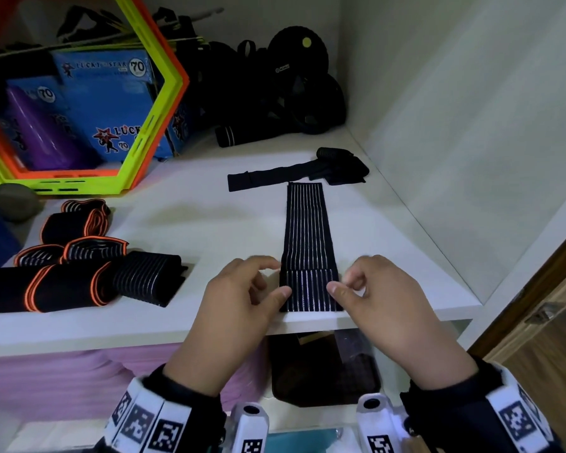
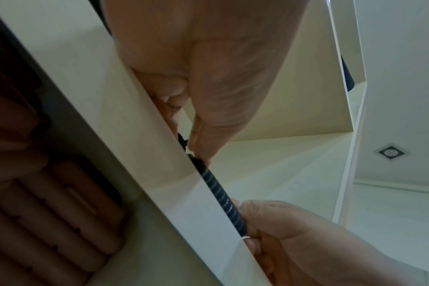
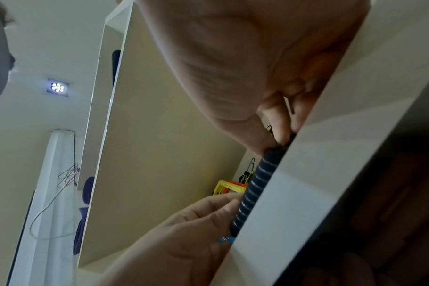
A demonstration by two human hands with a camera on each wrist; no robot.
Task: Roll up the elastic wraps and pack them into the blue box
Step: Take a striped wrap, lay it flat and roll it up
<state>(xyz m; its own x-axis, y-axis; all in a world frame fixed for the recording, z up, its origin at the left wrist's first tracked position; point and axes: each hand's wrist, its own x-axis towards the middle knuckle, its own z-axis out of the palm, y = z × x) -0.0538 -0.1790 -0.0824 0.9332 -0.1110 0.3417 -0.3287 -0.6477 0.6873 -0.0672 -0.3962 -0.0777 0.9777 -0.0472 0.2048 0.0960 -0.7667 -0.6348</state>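
Note:
A black elastic wrap (image 1: 306,230) with thin white stripes lies flat on the white shelf (image 1: 209,223), running away from me. Its near end is folded over at the shelf's front edge. My left hand (image 1: 280,277) pinches the left side of that fold between thumb and fingers. On the right side my right hand (image 1: 342,280) pinches it the same way. The left wrist view shows the left hand (image 2: 186,139) on the wrap's folded edge (image 2: 220,193). In the right wrist view the right hand (image 3: 279,139) holds the same edge (image 3: 255,189). Blue "Lucky Star" boxes (image 1: 108,93) stand at the back left.
Several rolled wraps with orange edges (image 1: 72,256) lie at the left. Another black wrap (image 1: 275,178) lies unrolled behind the striped one. Green and orange hexagon frames (image 1: 138,125) lean against the boxes. Black gear (image 1: 291,93) fills the back corner. The right wall (image 1: 471,125) is close.

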